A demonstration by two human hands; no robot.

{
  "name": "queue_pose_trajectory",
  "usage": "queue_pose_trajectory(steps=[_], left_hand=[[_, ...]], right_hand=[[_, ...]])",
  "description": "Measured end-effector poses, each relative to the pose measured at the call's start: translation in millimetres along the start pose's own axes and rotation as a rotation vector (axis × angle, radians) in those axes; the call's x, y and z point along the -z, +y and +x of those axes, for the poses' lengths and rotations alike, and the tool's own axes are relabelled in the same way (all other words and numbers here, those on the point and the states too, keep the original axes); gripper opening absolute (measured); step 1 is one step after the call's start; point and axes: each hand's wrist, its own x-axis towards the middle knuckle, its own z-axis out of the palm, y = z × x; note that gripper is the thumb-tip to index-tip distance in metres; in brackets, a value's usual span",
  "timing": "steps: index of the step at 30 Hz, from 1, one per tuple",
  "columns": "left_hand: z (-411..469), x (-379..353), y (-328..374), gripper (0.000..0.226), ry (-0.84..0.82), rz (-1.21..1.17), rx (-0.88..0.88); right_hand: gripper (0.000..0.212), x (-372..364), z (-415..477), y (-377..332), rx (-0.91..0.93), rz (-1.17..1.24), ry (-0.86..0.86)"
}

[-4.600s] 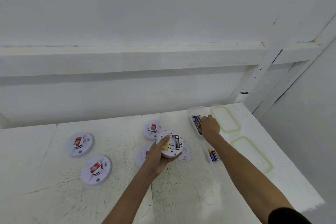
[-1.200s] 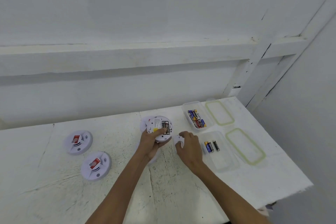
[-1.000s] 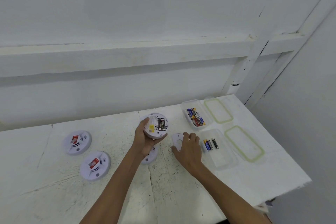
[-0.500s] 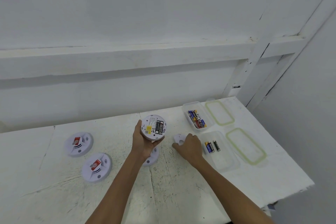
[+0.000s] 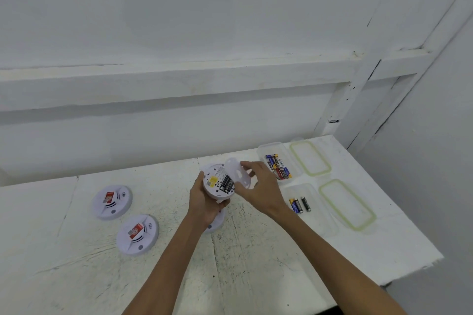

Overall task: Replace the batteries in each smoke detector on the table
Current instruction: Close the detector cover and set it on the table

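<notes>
Smoke detector (image 5: 217,184), probably light rigid plastic, back up, batteries (image 5: 226,184) seated, cupped by its rim in left hand (image 5: 204,208) above desk (image 5: 256,250); right hand (image 5: 259,186) pinches thin, likely brittle back cover (image 5: 236,174) edgewise at its right.

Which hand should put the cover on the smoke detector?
The right hand. It pinches the cover, tilted at the edge of the detector, whose back is open. The left hand is busy gripping the detector from below.
</notes>
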Motion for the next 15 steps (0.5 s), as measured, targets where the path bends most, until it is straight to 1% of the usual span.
queue_pose_trajectory(steps=[2, 5, 11, 15], left_hand=[[0.8, -1.3, -2.1, 0.054, -0.016, 0.035, 0.012], [-0.9, -4.8, -5.4, 0.055, -0.009, 0.061, 0.007], [-1.8, -6.9, -6.8, 0.060, 0.004, 0.107, -0.043], [-3.3, -7.9, -6.1, 0.056, -0.008, 0.095, -0.032]], right_hand=[[0.061, -2.0, 1.8, -4.9, 0.124, -0.127, -0.054], [0.064, -4.4, 2.4, -9.1, 0.189, -0.190, -0.097], [0.070, -6.7, 4.5, -8.4, 0.200, -0.254, -0.133], [0.069, -5.5, 4.8, -8.0, 0.171, -0.233, -0.123]])
